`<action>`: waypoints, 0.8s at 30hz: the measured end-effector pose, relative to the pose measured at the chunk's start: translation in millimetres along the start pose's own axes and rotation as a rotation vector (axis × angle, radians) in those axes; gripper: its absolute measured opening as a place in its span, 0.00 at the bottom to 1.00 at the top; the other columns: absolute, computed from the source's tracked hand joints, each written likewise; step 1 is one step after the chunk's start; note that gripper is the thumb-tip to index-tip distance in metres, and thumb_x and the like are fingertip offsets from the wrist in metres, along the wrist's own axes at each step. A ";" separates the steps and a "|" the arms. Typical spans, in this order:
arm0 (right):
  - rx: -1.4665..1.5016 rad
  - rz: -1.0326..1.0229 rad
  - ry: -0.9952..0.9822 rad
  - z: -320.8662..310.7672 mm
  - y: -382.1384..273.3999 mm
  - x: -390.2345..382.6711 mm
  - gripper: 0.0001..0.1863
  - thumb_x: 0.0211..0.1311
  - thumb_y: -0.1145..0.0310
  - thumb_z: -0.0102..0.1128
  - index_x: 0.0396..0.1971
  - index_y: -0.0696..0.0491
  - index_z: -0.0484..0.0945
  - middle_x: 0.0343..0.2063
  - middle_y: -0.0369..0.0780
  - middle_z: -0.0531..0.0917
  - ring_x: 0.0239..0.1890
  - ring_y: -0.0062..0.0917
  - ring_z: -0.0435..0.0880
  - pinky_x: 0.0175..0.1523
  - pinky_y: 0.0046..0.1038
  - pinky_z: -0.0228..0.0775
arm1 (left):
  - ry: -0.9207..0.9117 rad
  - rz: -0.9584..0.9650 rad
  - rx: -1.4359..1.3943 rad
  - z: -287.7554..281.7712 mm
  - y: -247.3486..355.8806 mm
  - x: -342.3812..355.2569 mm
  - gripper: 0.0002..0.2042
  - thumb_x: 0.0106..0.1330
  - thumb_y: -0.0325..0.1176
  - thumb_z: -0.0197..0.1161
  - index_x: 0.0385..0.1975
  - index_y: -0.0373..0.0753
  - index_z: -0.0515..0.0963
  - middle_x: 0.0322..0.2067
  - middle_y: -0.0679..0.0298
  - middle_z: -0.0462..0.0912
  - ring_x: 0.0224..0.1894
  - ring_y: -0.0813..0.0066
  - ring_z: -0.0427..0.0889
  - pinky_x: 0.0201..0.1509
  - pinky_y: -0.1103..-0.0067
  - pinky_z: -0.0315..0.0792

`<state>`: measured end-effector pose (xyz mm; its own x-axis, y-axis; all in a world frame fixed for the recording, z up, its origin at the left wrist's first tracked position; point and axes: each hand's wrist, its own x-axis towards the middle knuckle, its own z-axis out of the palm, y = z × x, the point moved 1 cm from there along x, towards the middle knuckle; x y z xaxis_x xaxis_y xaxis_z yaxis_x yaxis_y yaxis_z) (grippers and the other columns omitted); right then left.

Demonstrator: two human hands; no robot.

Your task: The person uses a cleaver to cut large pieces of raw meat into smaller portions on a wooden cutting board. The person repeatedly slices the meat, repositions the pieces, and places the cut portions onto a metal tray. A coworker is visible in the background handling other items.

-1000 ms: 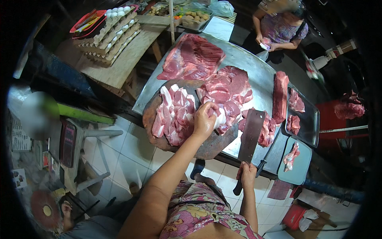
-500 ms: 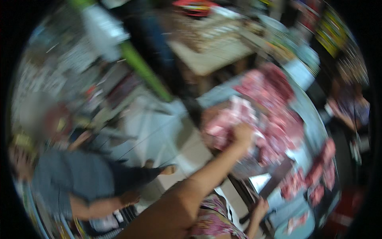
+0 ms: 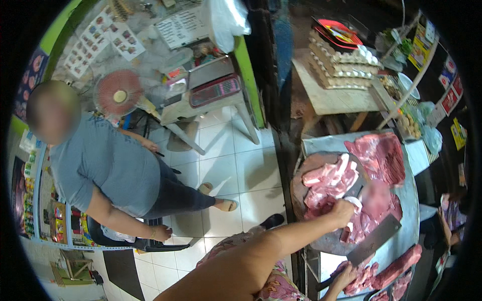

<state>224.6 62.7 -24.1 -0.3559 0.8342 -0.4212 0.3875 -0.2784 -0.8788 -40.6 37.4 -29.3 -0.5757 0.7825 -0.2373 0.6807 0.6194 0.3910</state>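
Note:
On the round wooden chopping block (image 3: 307,173) lie several cut slices of raw meat (image 3: 329,183) with white fat edges. My left hand (image 3: 344,213) reaches over the block, its fingers closed on a piece of meat (image 3: 355,203) at the block's right side. A cleaver (image 3: 375,241) with a broad grey blade is gripped by its dark handle in my right hand (image 3: 345,278), low and nearer to me. Its blade slants up to the right, just beside the larger meat. Part of the left hand's grip is hidden by the hand itself.
A large raw slab (image 3: 381,158) lies behind the block on the metal table (image 3: 410,200); long meat strips (image 3: 399,268) lie in front. Stacked egg trays (image 3: 339,65) stand on a wooden table beyond. To the left, a person in a grey shirt (image 3: 108,165) stands near a fan (image 3: 119,95).
The view has swung and become sharper. My left hand has shifted from the slices at the block's middle to a piece at its right side. The cleaver stays in my right hand.

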 end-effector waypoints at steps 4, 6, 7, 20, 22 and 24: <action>-0.251 -0.220 0.136 9.2 -15.4 -12.1 0.13 0.62 0.65 0.56 0.18 0.48 0.67 0.12 0.28 0.64 0.13 0.15 0.62 0.18 0.24 0.58 | -0.027 -0.082 -0.200 2.4 -6.2 -1.3 0.14 0.39 0.37 0.75 0.28 0.43 0.83 0.32 0.57 0.85 0.36 0.61 0.85 0.38 0.68 0.79; -0.113 -0.050 0.045 7.8 -16.8 -21.1 0.11 0.64 0.65 0.55 0.22 0.51 0.70 0.13 0.29 0.66 0.12 0.15 0.63 0.16 0.23 0.57 | 0.019 -0.159 -0.212 -5.0 -3.3 -1.1 0.15 0.47 0.42 0.73 0.29 0.40 0.83 0.36 0.53 0.85 0.41 0.61 0.86 0.40 0.66 0.80; -0.158 -0.086 0.037 6.6 -18.8 -25.4 0.11 0.65 0.65 0.54 0.24 0.52 0.71 0.13 0.30 0.67 0.11 0.15 0.63 0.15 0.22 0.56 | -0.001 -0.182 -0.207 -10.2 0.7 -1.3 0.16 0.48 0.42 0.72 0.33 0.39 0.83 0.38 0.51 0.85 0.43 0.59 0.85 0.42 0.66 0.79; 0.028 0.125 0.101 -31.2 -5.2 -49.2 0.11 0.66 0.65 0.51 0.25 0.55 0.71 0.11 0.33 0.70 0.09 0.17 0.68 0.14 0.23 0.60 | -0.007 -0.087 -1.180 -82.7 -35.4 -6.1 0.18 0.44 0.29 0.68 0.38 0.31 0.81 0.29 0.62 0.84 0.30 0.76 0.82 0.35 0.77 0.76; -0.079 0.181 0.166 -32.2 -0.2 -47.8 0.11 0.64 0.65 0.51 0.24 0.54 0.70 0.12 0.33 0.69 0.09 0.18 0.67 0.14 0.25 0.61 | 0.026 -0.059 -1.181 -91.2 -43.8 -4.2 0.22 0.43 0.30 0.70 0.43 0.32 0.80 0.34 0.61 0.84 0.34 0.73 0.82 0.39 0.76 0.76; -0.189 -0.023 0.183 -28.4 -1.8 -45.9 0.11 0.65 0.65 0.51 0.23 0.53 0.69 0.10 0.32 0.66 0.09 0.17 0.65 0.13 0.26 0.59 | 0.185 -0.133 -0.972 -103.4 -49.9 -6.0 0.29 0.42 0.33 0.73 0.49 0.33 0.78 0.41 0.58 0.83 0.41 0.68 0.81 0.47 0.74 0.76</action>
<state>264.4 38.4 3.2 -0.2132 0.9162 -0.3393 0.5396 -0.1791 -0.8227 -117.9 -4.8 44.5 -0.7383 0.6371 -0.2215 -0.0128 0.3151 0.9490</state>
